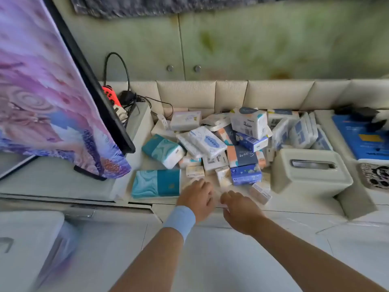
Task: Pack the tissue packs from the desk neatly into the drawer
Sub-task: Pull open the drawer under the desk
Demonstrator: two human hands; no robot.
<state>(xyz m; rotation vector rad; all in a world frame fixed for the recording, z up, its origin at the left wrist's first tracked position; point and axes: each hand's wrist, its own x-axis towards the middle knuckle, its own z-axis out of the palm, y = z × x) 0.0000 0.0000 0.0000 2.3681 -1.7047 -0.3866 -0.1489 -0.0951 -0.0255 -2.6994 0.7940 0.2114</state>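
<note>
A loose heap of tissue packs (pixel 242 144) covers the desk (pixel 294 206) against the padded back wall. A flat teal pack (pixel 156 183) lies at the front left, with a second teal pack (pixel 163 149) behind it. A dark blue pack (pixel 245 174) and several small white packs sit near the front. My left hand (pixel 196 199), wearing a light blue wristband, hovers at the desk's front edge just right of the flat teal pack. My right hand (pixel 237 209) is beside it. Both have loosely curled fingers and I see nothing in them. No open drawer is in view.
A beige tissue box holder (pixel 309 171) stands right of the heap. A tilted screen under a purple cloth (pixel 52 91) fills the left, with a red controller (pixel 110 94) and cables behind it. A blue box (pixel 362 138) and a patterned phone case (pixel 374 175) lie far right.
</note>
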